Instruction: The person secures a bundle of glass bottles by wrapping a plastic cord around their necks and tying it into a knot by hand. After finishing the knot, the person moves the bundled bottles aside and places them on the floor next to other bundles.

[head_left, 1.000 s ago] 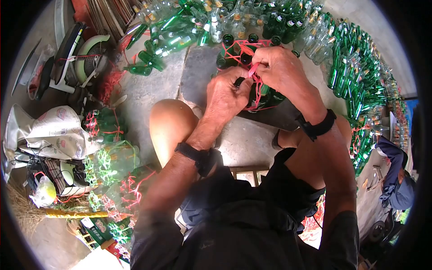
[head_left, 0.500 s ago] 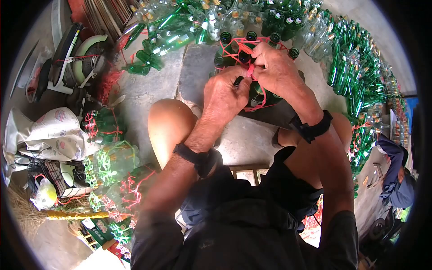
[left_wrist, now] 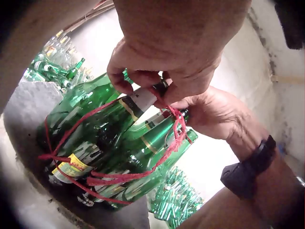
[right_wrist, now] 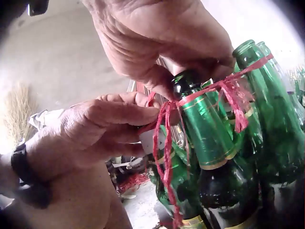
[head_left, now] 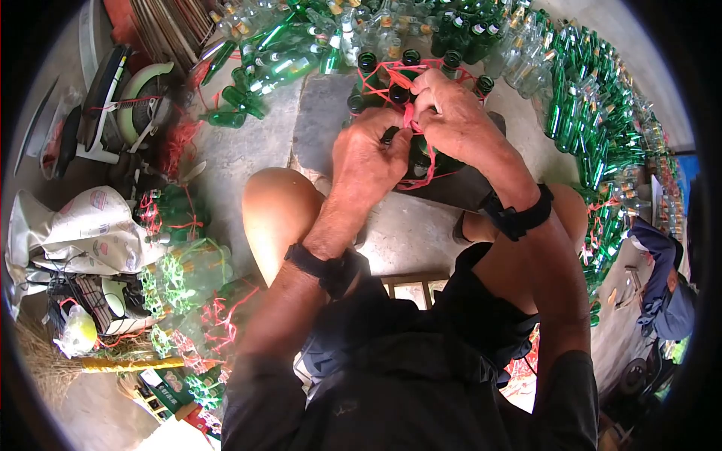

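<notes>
A bundle of green glass bottles (right_wrist: 209, 124) stands upright in front of my knees, laced around with red plastic twine (left_wrist: 119, 177). With thumb and fingers my left hand (head_left: 370, 150) pinches the twine beside a dark bottle neck. My right hand (head_left: 459, 119) pinches it too, just to the right, and the fingertips of both hands almost meet. In the right wrist view, loose twine ends (right_wrist: 167, 157) dangle from the fingers past a foil-wrapped neck (right_wrist: 205, 124). Part of the twine is hidden under the fingers.
Many loose green bottles (head_left: 571, 128) curve around the back and right. At the left are tied bottle bundles (head_left: 177, 214), a white sack (head_left: 98, 225) and a parked scooter or bike part (head_left: 147, 101). Another person (head_left: 662, 286) is at the right edge.
Both hands and the bundle shift slightly left in the head view. The twine stretched between the fingertips now sits lower against the bottle necks, and both hands keep their pinch.
</notes>
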A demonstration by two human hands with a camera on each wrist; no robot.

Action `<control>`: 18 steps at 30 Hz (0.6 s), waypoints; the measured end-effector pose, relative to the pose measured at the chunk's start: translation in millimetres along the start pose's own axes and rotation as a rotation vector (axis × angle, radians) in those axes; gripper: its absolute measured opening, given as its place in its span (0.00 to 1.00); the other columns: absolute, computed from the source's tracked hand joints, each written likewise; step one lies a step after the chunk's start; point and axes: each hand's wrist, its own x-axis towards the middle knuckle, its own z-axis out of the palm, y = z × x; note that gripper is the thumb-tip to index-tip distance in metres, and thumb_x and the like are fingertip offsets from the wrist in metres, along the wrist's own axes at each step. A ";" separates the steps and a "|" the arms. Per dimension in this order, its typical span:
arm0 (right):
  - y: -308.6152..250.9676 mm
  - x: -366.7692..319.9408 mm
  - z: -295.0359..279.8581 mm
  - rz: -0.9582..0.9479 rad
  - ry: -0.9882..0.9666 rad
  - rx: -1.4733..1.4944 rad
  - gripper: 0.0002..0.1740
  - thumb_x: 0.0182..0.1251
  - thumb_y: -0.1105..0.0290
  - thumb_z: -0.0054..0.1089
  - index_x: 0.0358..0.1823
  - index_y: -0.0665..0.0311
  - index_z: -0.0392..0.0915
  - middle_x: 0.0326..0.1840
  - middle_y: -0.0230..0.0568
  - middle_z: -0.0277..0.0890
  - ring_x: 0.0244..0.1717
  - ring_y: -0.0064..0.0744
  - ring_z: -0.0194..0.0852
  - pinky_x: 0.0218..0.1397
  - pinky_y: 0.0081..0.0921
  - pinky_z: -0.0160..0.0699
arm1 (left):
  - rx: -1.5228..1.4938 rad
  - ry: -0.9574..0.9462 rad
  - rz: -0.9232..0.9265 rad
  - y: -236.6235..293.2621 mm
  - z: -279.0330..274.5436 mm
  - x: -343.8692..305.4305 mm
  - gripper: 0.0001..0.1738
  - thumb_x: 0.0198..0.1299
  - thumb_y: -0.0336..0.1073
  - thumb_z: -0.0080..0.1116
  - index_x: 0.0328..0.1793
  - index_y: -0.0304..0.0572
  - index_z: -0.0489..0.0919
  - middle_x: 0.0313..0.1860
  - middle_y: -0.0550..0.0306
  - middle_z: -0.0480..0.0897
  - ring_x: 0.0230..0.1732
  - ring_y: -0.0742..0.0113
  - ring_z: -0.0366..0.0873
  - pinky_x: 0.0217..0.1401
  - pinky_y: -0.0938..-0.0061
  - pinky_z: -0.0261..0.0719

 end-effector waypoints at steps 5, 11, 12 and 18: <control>-0.7 -1.1 -1.2 -0.029 0.010 -0.058 0.21 0.66 0.84 0.51 0.61 0.71 0.72 0.40 0.49 0.88 0.41 0.44 0.88 0.48 0.39 0.83 | -0.058 0.017 -0.001 -4.5 3.7 -0.1 0.06 0.62 0.26 0.68 0.45 0.38 0.87 0.46 0.48 0.89 0.37 0.52 0.90 0.41 0.64 0.86; 2.3 -2.9 -6.4 -0.075 -0.007 -0.047 0.20 0.68 0.83 0.50 0.62 0.70 0.72 0.39 0.50 0.88 0.41 0.45 0.88 0.48 0.40 0.83 | -0.118 0.033 -0.018 -11.8 6.5 0.1 0.05 0.63 0.25 0.70 0.45 0.36 0.88 0.44 0.49 0.89 0.40 0.57 0.90 0.43 0.67 0.87; 4.4 -2.0 -6.4 -0.102 -0.002 -0.055 0.19 0.70 0.82 0.50 0.61 0.70 0.72 0.39 0.51 0.88 0.41 0.45 0.88 0.49 0.40 0.83 | -0.161 0.020 -0.041 -12.7 6.2 0.5 0.05 0.63 0.24 0.70 0.45 0.35 0.88 0.44 0.50 0.89 0.40 0.60 0.90 0.43 0.69 0.86; 5.9 -5.6 -10.2 -0.075 -0.023 -0.009 0.16 0.75 0.78 0.49 0.60 0.70 0.75 0.41 0.53 0.89 0.42 0.44 0.89 0.49 0.40 0.84 | -0.272 -0.002 -0.088 -11.8 5.8 0.2 0.06 0.65 0.24 0.69 0.47 0.33 0.89 0.42 0.53 0.89 0.40 0.70 0.86 0.44 0.74 0.84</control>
